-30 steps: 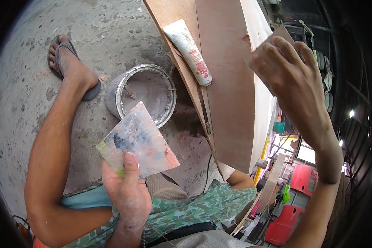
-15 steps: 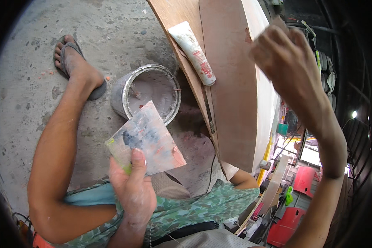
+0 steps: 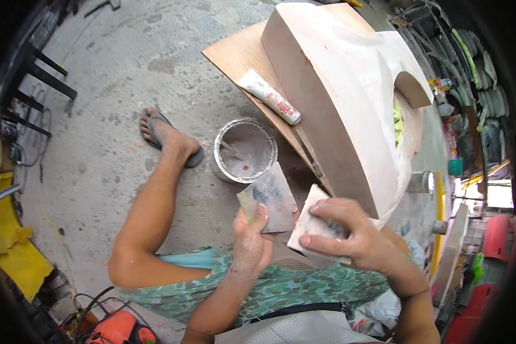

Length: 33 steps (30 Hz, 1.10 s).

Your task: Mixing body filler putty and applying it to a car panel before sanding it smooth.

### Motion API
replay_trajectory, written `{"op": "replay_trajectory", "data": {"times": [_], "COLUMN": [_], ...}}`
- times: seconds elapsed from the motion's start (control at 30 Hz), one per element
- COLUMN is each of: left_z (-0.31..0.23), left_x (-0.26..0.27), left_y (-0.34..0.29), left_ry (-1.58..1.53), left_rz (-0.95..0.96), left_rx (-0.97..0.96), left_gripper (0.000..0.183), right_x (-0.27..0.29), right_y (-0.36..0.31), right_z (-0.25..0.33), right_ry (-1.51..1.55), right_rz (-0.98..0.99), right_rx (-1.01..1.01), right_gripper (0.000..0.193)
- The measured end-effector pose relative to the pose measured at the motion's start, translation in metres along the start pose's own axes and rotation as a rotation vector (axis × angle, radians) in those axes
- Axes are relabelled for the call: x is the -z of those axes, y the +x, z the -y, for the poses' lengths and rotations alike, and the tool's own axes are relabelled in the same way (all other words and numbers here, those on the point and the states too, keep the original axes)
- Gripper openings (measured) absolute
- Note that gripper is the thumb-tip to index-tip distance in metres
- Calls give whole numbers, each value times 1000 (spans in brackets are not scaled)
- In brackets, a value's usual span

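My left hand (image 3: 252,243) grips a square mixing board (image 3: 275,198) by its near edge, thumb on top; its face is smeared with grey, pink and yellow-green. Just to the right, my right hand (image 3: 358,235) pinches a flat putty spreader (image 3: 308,221), whitish with dark smudges. The spreader is close to the board's right edge; whether they touch I cannot tell. Behind the board stands an open round can (image 3: 218,160) of pinkish-grey putty with a stick in it. A white tube (image 3: 269,96) with red print lies on a plywood sheet (image 3: 230,54), beside a large pale curved body part (image 3: 350,97).
Black chair legs (image 3: 49,77) and a yellow sheet (image 3: 11,235) are at the left. An orange tool (image 3: 120,329) with black cables lies lower left. Red panels (image 3: 496,238) and stacked parts line the right side. My sandalled foot (image 3: 166,137) rests on the concrete floor.
My right hand has come down from over the body part, at upper right, to beside the mixing board. The view has shifted, showing more of the body part and the left side.
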State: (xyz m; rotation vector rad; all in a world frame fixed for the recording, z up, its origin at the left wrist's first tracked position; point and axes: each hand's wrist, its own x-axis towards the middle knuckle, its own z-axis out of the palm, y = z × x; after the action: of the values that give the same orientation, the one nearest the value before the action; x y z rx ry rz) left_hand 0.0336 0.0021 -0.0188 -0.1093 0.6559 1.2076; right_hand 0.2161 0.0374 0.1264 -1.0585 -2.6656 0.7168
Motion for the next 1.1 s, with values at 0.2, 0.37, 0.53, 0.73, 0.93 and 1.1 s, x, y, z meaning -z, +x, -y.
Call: {"op": "replay_trajectory", "data": {"times": [0.2, 0.37, 0.53, 0.73, 0.93, 1.1], "left_z": [9, 1, -7, -3, -5, -11], "left_x": [-17, -36, -32, -23, -4, -11], "left_y": [-20, -36, -26, -10, 9, 10], "left_ry": [143, 177, 167, 294, 213, 142], "left_rz": [1, 99, 81, -93, -197, -222], "left_rx": [-39, -105, -314, -264, -194, -127], "left_gripper": [35, 34, 30, 33, 35, 37], "right_x": [-78, -74, -8, 61, 89, 93], "right_y": [-64, -96, -81, 6, 103, 131], "right_z": [-20, -24, -16, -89, -176, -203], "right_ry": [96, 220, 99, -300, -505, -535], "right_rz": [-357, -342, -399, -471, -343, -271], "right_rx": [33, -281, -199, -45, -13, -26], "right_gripper": [49, 58, 63, 56, 60, 47]}}
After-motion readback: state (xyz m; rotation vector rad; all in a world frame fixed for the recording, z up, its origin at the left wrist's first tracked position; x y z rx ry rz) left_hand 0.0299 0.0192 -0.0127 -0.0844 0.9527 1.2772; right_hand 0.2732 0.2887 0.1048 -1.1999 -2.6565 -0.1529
